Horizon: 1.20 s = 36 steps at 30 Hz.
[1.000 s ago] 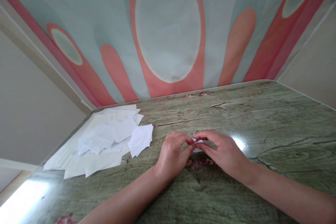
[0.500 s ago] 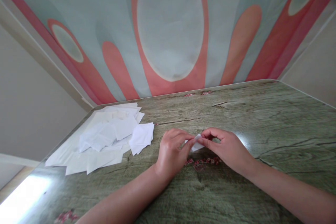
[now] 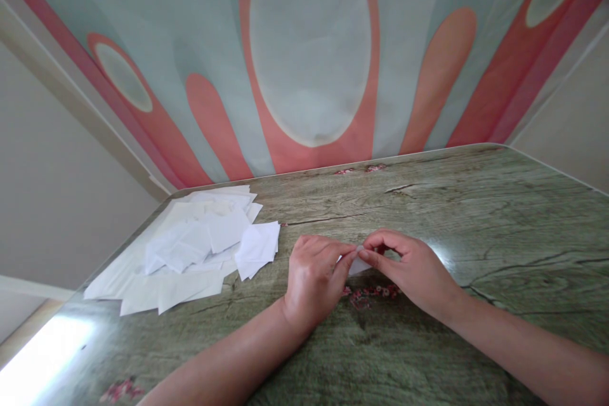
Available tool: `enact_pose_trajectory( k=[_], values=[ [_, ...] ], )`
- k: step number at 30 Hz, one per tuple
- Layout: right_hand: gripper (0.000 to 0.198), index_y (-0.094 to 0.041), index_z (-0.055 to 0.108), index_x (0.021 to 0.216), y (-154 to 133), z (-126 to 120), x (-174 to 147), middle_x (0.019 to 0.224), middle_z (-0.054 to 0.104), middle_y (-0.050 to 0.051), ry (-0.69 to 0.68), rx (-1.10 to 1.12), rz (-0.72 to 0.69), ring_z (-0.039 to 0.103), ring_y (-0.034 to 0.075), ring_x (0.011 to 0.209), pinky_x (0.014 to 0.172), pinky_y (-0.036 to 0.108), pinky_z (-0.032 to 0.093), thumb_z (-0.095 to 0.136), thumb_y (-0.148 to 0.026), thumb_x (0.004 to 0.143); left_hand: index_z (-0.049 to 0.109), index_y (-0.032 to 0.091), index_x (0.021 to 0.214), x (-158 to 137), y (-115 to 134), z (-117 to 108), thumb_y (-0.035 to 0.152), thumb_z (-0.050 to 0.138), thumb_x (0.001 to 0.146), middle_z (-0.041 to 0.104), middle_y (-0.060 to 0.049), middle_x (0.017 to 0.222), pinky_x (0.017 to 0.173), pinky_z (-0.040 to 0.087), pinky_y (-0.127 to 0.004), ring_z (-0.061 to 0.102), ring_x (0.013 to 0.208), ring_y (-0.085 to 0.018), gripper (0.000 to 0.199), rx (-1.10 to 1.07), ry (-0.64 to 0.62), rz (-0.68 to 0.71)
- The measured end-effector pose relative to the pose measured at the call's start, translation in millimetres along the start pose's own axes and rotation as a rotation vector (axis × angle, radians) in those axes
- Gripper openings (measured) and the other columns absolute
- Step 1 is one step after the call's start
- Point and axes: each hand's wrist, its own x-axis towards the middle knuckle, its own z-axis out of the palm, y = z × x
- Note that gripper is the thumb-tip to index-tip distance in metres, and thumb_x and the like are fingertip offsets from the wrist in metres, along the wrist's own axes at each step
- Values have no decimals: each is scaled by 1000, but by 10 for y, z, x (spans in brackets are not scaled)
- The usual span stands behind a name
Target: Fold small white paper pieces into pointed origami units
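A small piece of white paper (image 3: pixel 360 266) is pinched between my two hands, low over the middle of the table. My left hand (image 3: pixel 318 276) grips its left side between thumb and fingers. On the other side, my right hand (image 3: pixel 409 266) holds the top edge with thumb and index finger, its fingertips close beside the left ones. Much of the paper hides behind my fingers, so I cannot make out its folds. To the left of my left hand lies a small stack of white paper squares (image 3: pixel 257 248).
A wide pile of loose white paper sheets (image 3: pixel 190 250) spreads over the left side of the wood-patterned table (image 3: pixel 476 216). Behind the table's far edge rises a wall covering (image 3: pixel 309 44) with red and pale shapes. Light glares off the left front corner.
My fingertips have come slightly closer together on the paper, and less of its upper part shows. The piles of paper stay as they were.
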Motion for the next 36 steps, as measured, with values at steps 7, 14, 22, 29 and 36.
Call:
enact_pose_trajectory(
  k=[7, 14, 22, 29, 36],
  values=[
    [12, -23, 65, 77, -9, 9, -4, 73, 64, -3, 4, 55, 85, 57, 15, 71, 68, 24, 43, 63, -33, 83, 68, 21, 94, 3, 14, 19, 19, 59, 87, 74, -2, 84, 77, 41, -34, 66, 78, -18, 12, 3, 25, 63],
    [10, -23, 64, 77, 8, 20, -7, 72, 62, -4, 10, 57, 126, 56, 13, 71, 67, 24, 42, 65, -32, 81, 66, 20, 92, 6, 21, 19, 18, 59, 86, 73, -1, 83, 78, 41, -33, 65, 78, -16, 9, 6, 13, 73],
    [9, -24, 68, 85, 26, 24, 2, 77, 66, -4, -20, 108, 142, 59, 14, 75, 70, 24, 43, 65, -32, 82, 66, 19, 90, 3, 21, 28, 18, 57, 88, 72, -2, 81, 78, 40, -33, 64, 77, -17, 9, 8, -10, 61],
    [7, -24, 68, 81, -2, 19, 7, 73, 64, -4, -17, 105, 151, 57, 13, 72, 68, 24, 43, 65, -31, 81, 65, 19, 87, -2, 11, 35, 19, 58, 87, 71, -1, 81, 78, 40, -33, 64, 77, -16, 8, 9, -2, 48],
    [8, -23, 67, 79, -6, 11, 4, 72, 63, -4, -31, 104, 137, 57, 13, 71, 67, 24, 42, 64, -31, 82, 66, 20, 84, 7, 26, 39, 21, 58, 87, 71, 0, 77, 78, 40, -33, 63, 75, -16, 9, -2, -19, 6]
  ],
)
